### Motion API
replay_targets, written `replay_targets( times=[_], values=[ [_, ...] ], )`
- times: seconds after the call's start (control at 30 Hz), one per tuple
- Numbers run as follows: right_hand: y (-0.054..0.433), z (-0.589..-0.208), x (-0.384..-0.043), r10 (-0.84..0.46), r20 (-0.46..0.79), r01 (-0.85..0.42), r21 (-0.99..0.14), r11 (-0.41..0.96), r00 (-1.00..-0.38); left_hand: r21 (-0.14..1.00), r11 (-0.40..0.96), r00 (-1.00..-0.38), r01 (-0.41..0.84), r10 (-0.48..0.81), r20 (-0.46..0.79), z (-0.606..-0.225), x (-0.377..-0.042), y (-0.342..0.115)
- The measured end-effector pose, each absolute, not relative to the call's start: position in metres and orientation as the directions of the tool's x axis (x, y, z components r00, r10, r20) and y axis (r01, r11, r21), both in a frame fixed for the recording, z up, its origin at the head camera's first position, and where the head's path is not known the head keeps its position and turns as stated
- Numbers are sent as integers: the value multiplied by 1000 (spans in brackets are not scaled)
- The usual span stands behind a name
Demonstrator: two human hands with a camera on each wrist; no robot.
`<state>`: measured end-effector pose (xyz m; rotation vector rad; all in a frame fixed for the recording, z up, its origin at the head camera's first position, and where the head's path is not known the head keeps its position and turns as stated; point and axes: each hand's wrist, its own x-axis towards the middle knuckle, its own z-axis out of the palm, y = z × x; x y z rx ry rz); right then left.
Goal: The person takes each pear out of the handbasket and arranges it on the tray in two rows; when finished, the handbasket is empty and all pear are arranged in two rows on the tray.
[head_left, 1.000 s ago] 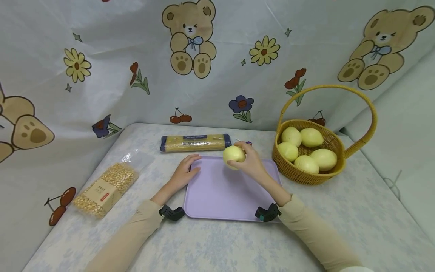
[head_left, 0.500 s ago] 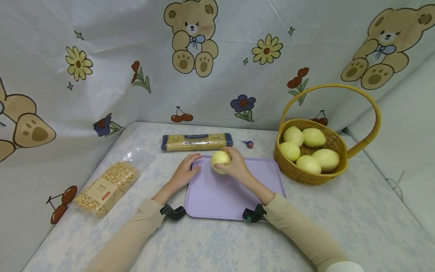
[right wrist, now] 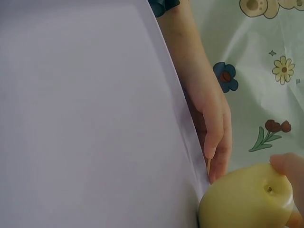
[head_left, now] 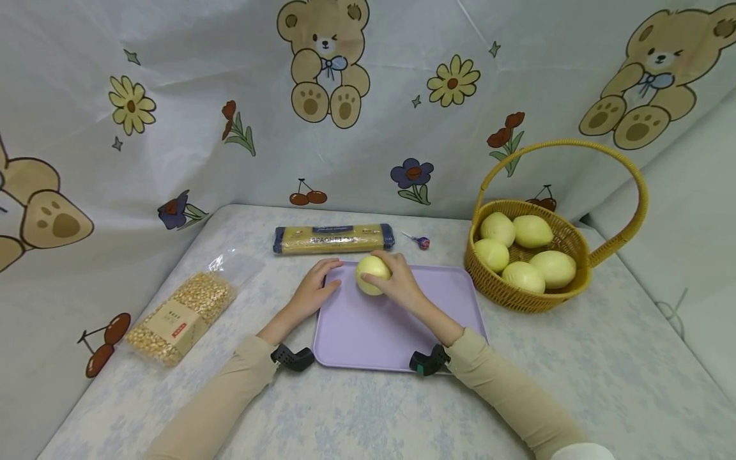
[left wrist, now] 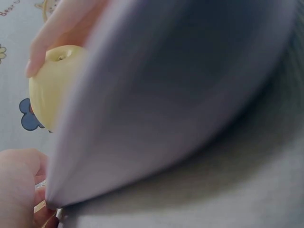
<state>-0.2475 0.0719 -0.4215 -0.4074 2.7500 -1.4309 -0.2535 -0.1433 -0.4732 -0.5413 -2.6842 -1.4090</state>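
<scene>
A pale lilac tray [head_left: 374, 338] lies on the table in front of the person. The left hand [head_left: 313, 287] holds the tray's far left corner, its thumb by the rim; in the right wrist view the left hand [right wrist: 211, 114] lies along the tray's edge. Over the far part of the tray, the right hand [head_left: 397, 281] grips a yellow apple [head_left: 371, 273] from its right side. A dimple with a short stem shows on the apple [left wrist: 57, 80] in the left wrist view. Whether the apple touches the tray cannot be told.
Right of the tray, a wicker basket [head_left: 500, 295] with a tall handle holds several yellow fruits [head_left: 531, 231]. A spaghetti pack [head_left: 333, 239] and a lollipop [head_left: 423, 243] lie behind the tray. At the left lies a clear bag of corn kernels [head_left: 184, 313].
The right hand has carried the apple leftward and slightly down over the tray, then kept nearly still over the last half second. The left hand has stayed at the tray corner.
</scene>
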Motion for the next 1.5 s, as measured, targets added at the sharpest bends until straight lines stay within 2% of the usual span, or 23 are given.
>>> replay_targets(
  times=[0.23, 0.47, 0.8, 1.2, 1.5],
  values=[
    [68, -421, -245, -228, 100, -204, -841, 500, -969, 771, 525, -929, 360, 282, 241, -471, -253, -144],
    [66, -419, -244, -241, 119, -235, -807, 541, -963, 771, 516, -923, 374, 288, 255, -469, -253, -145],
    [67, -415, -239, -357, 128, -323, -762, 561, -925, 775, 527, -930, 350, 292, 222, -469, -252, -145],
    [74, -409, -240, -448, 44, -302, -796, 524, -893, 780, 528, -935, 335, 288, 206, -469, -253, -143],
    [74, -413, -244, -389, 17, -224, -841, 493, -921, 783, 518, -931, 345, 295, 215, -470, -253, -143]
  ],
)
